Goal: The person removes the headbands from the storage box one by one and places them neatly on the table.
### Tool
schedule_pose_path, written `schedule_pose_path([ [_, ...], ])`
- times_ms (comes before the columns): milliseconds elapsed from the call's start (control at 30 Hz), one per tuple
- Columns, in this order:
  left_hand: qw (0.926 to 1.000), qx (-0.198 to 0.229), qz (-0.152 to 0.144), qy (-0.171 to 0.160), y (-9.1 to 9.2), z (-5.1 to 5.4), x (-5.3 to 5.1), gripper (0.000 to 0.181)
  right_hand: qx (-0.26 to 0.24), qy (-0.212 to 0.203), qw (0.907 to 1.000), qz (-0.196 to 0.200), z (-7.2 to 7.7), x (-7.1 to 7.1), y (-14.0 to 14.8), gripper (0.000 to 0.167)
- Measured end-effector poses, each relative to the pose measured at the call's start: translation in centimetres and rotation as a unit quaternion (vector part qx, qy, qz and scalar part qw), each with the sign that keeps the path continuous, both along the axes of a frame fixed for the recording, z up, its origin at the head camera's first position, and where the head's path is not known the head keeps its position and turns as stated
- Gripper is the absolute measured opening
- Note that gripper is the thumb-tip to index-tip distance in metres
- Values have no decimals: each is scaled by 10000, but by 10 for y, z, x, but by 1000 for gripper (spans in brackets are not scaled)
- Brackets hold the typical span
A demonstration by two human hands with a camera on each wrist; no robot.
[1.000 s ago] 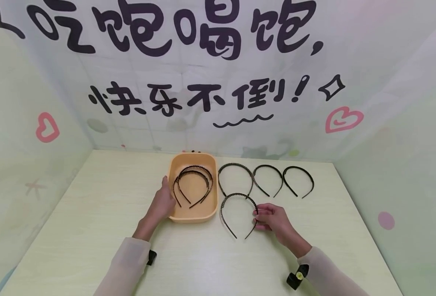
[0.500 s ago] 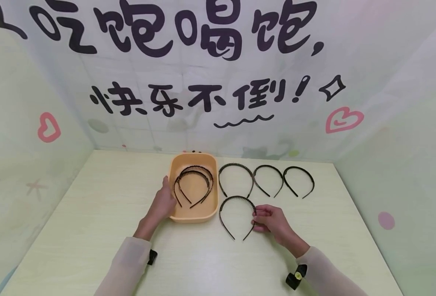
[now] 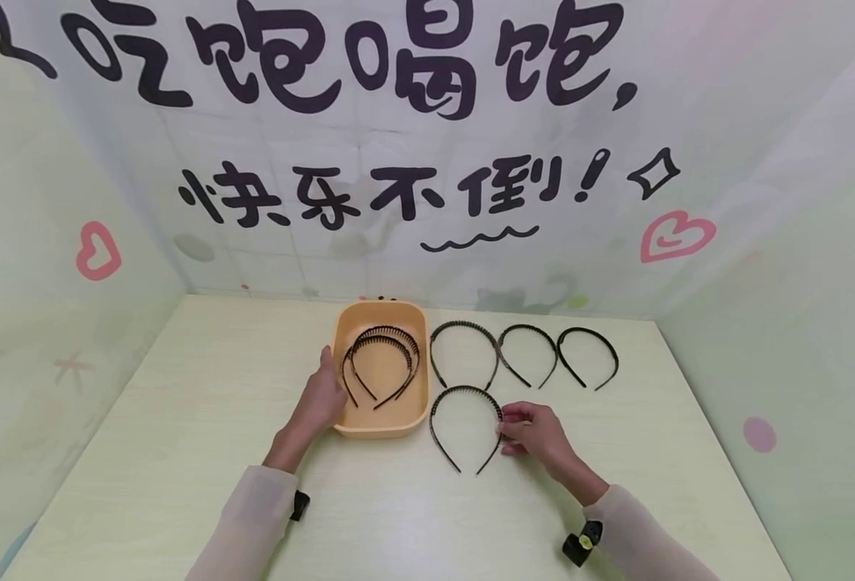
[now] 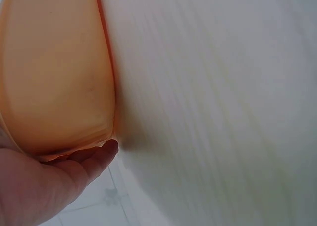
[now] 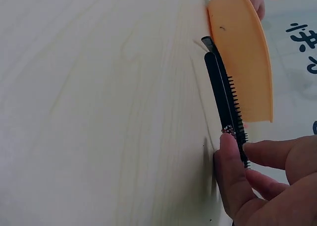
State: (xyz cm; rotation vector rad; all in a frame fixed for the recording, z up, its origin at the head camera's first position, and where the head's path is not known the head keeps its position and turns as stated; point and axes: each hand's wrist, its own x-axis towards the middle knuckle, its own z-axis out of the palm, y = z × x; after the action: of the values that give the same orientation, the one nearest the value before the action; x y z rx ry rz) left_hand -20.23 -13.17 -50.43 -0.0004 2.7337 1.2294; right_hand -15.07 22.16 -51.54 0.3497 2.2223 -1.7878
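Observation:
An orange tray (image 3: 380, 432) stands on the table with several black toothed headbands (image 3: 382, 340) inside. My left hand (image 3: 319, 397) grips the tray's left wall; in the left wrist view that hand (image 4: 54, 179) has its thumb and fingers around the tray's side (image 4: 59, 87). My right hand (image 3: 540, 438) pinches the right side of a black headband (image 3: 438, 440), just right of the tray. In the right wrist view the fingers of that hand (image 5: 257, 179) hold the headband (image 5: 220, 89) near its teeth.
Three more headbands lie in a row right of the tray: one (image 3: 433, 361) beside it, another (image 3: 554, 363) in the middle, a third (image 3: 615, 367) at the right. Behind the pale table (image 3: 398, 516) rises a white backdrop (image 3: 369, 266) with black lettering; side panels flank the table.
The headband in my right hand has shifted slightly left and down, below the nearest one of the row. My left hand and the tray have stayed in place.

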Motion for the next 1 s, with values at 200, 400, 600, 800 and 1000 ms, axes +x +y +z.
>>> schedule_pose_path([
  [200, 10000, 63, -48, -57, 2, -1, 1, 70, 90, 180, 9997, -166, -2, 5, 8, 27],
  [400, 10000, 54, -38, -9, 0, -1, 0, 72, 65, 206, 9992, -348, -6, 4, 13, 25],
  [600, 9999, 82, -57, -16, -2, -2, 1, 74, 179, 376, 9980, -480, -1, -3, 8, 25],
  [800, 10000, 36, -59, -52, -2, 0, 1, 74, 185, 729, 9963, -423, 13, -15, -12, 26],
  [1000, 9999, -4, -70, -83, -1, 1, -1, 73, -181, 986, 9947, -218, 27, -27, -37, 26],
])
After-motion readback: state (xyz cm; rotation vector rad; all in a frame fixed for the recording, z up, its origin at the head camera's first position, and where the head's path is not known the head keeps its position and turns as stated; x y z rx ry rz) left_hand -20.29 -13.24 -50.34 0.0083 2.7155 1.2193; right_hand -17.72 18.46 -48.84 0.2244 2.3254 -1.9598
